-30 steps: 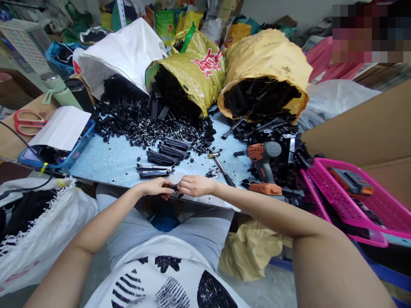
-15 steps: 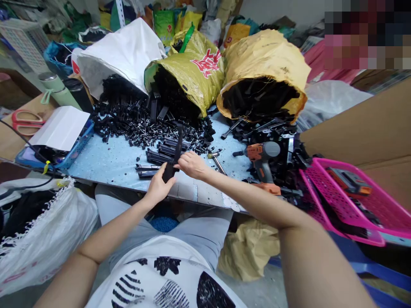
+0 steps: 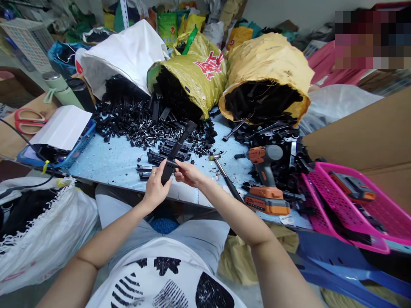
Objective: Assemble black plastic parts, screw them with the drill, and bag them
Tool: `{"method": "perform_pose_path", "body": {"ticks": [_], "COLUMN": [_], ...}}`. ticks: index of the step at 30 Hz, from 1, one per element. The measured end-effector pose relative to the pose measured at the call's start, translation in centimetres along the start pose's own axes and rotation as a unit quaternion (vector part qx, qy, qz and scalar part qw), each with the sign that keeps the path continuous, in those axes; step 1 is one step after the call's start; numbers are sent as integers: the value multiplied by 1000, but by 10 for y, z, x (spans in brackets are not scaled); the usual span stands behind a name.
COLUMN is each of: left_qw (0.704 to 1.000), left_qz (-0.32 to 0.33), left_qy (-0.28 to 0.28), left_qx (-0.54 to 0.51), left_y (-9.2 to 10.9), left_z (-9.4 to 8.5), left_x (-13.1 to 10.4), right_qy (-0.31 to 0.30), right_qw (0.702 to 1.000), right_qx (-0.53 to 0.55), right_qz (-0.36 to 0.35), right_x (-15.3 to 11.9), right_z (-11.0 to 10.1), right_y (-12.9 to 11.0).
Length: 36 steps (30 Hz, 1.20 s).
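Note:
My left hand is closed around the lower, wider end of a long black plastic part, which slants up and away to the right. Against the right side of that part, my right hand has its thumb and fingers pinched together; whatever lies between them is too small to make out. Several similar black parts lie in a row just beyond my hands. Past them spreads a heap of small black pieces and metal pins. A hammer rests to the right of my right hand.
An orange and black cordless driver stands by black parts on the right, near pink baskets. White, olive and yellow sacks open toward me at the back. Left are a blue basket and red scissors.
The black part has tilted further right, showing more of its length. My right hand has drawn down and slightly back, uncovering the hammer's handle and the driver's battery.

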<state>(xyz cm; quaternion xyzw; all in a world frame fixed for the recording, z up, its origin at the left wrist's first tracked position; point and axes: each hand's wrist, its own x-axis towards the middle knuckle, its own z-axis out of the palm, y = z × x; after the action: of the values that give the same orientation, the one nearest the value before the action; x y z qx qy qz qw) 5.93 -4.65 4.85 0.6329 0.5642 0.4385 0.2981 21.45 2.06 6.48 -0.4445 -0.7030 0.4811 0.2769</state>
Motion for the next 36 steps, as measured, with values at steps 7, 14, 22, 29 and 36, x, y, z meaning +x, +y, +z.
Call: {"method": "perform_pose_path", "body": {"ticks": [7,14,22,29,36], "left_qw": [993,994,986,968,983], "left_qz": [-39,-27,-84,-136,79], "left_qy": [-46,-56,-51,-112,17], "left_qx": [-101,-86,-135,-176,167], "left_y": [-4,4,7,6,4], "left_z": [-1,-7,-10,-9,-13], "left_x": [-1,-1,-1,-5,-10], "right_qy": [64,76,70,21,-84], "right_qw": [993,994,989,937,919], "right_qx": [-45,-48,-107,-279,366], "right_qz": [-87,-62,-76,-209,122], "right_x": [-11,-15,-16,-11,-10], "right_z": [3,8,2,-13,27], "right_y": [7,4,6,7,-12]}}
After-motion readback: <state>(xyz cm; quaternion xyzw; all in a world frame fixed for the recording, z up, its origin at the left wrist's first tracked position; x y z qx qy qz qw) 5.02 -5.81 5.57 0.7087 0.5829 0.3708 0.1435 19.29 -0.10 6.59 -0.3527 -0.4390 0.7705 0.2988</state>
